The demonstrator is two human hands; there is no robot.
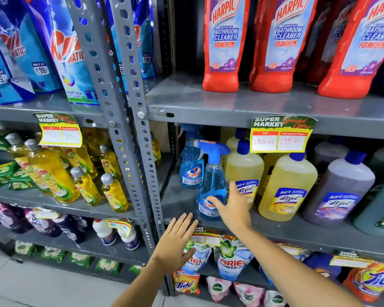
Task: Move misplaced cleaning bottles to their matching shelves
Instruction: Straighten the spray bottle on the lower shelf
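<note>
A blue Colin spray bottle stands at the front of the grey middle shelf; a second Colin bottle stands behind it to the left. My right hand is open, fingers spread, just in front of the front bottle's lower right side, between it and a yellow Lizol bottle. Whether the fingers touch the bottle I cannot tell. My left hand is open and flat, hovering below the shelf edge, holding nothing.
More Lizol bottles, yellow, purple and green, fill the shelf to the right. Red Harpic bottles stand on the shelf above. Yellow Vim bottles sit in the left bay behind a grey upright. Ariel pouches hang below.
</note>
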